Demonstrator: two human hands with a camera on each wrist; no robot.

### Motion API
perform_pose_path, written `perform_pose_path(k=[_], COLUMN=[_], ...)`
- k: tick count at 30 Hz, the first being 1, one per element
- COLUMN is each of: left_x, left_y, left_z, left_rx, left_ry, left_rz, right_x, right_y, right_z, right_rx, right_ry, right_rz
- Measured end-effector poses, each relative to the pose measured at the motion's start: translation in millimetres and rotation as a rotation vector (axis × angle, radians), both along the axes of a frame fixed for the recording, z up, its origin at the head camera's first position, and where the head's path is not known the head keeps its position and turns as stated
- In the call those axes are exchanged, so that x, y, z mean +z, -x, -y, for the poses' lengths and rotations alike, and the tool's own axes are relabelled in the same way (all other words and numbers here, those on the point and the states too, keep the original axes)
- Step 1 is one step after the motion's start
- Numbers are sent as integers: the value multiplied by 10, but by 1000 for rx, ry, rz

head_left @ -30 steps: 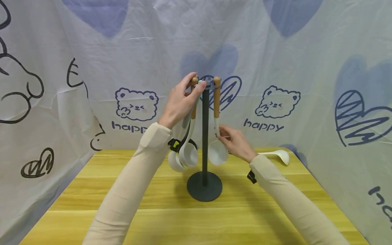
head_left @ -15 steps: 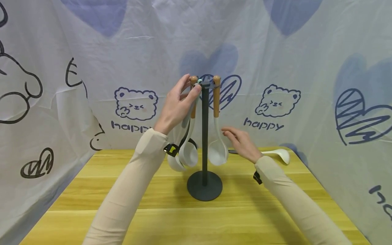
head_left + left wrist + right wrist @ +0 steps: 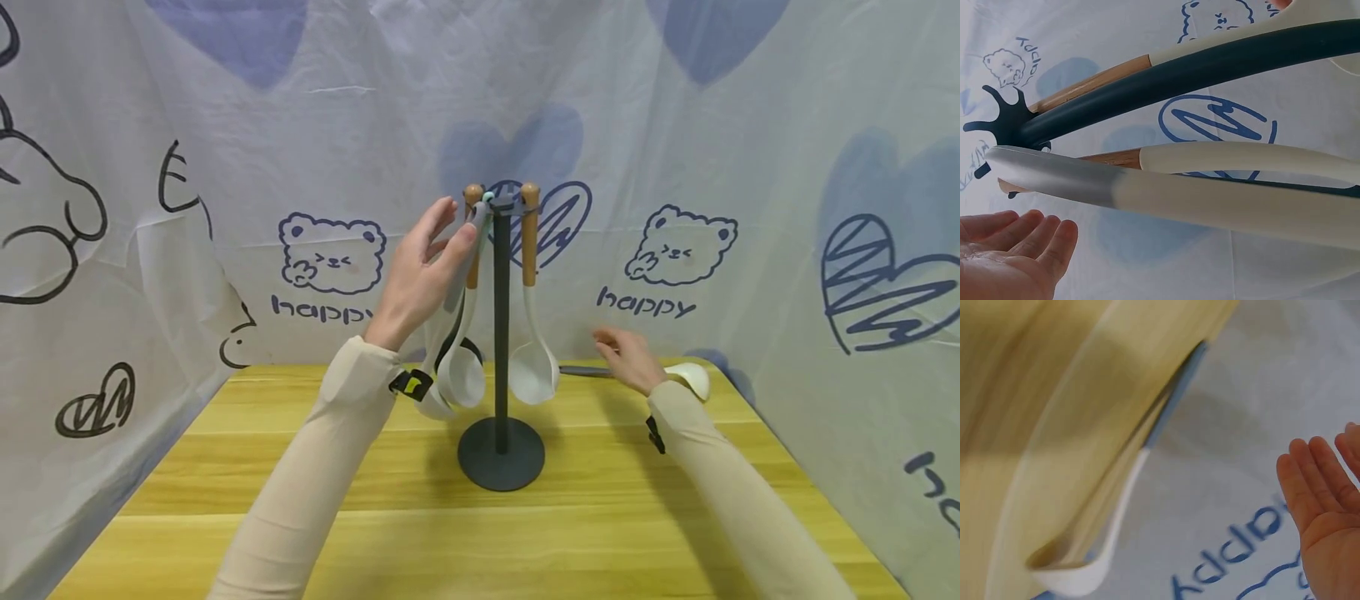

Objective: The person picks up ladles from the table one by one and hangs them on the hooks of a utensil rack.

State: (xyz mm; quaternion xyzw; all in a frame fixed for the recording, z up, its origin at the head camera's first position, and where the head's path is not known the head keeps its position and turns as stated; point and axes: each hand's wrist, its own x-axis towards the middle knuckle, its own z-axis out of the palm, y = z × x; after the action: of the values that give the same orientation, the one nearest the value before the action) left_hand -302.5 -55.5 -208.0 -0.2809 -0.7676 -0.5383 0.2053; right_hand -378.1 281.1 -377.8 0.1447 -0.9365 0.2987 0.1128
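A dark utensil stand point(image 3: 502, 333) rises from the table, hung with white ladles. On its right side hangs a wooden-handled ladle point(image 3: 534, 375); another wooden-handled ladle point(image 3: 461, 382) hangs on the left. Beside that one, a grey-handled white utensil point(image 3: 1060, 178) also hangs; its lower end is partly hidden in the head view. My left hand point(image 3: 418, 275) is just left of the handles, fingers loosely extended and holding nothing. My right hand point(image 3: 632, 360), fingers relaxed, hovers over a grey-handled white ladle point(image 3: 1127, 494) lying at the table's back right, partly covering it in the head view.
The wood-grain table point(image 3: 420, 533) ends at the back against a printed white cloth point(image 3: 360, 133). More cloth hangs along both sides. The stand's round base point(image 3: 501, 467) sits near the table's middle.
My right hand has released the right hanging ladle and moved right toward the lying ladle. My left hand has drawn away from the stand's top, down and left.
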Motion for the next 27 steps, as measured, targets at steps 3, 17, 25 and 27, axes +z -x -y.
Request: perform_pose_path(k=[3,17,25,27], left_x=[-17,-64,-170,-185], left_y=[-13,-43,-88,-93], left_z=[17,80,120,125], left_rx=[-3,-4,-20,-25], left_ry=[-18,-25,-41,-40], left_rz=[-4,-4,6,8], right_x=[-41,-259,-438,-443], right_y=[48,169,89,37], right_z=[-138,-656,-681,-685], right_rx=[-33,-112,-164,-169], right_ry=[-90,-361,-453,-501], right_rz=[28,182,203,199])
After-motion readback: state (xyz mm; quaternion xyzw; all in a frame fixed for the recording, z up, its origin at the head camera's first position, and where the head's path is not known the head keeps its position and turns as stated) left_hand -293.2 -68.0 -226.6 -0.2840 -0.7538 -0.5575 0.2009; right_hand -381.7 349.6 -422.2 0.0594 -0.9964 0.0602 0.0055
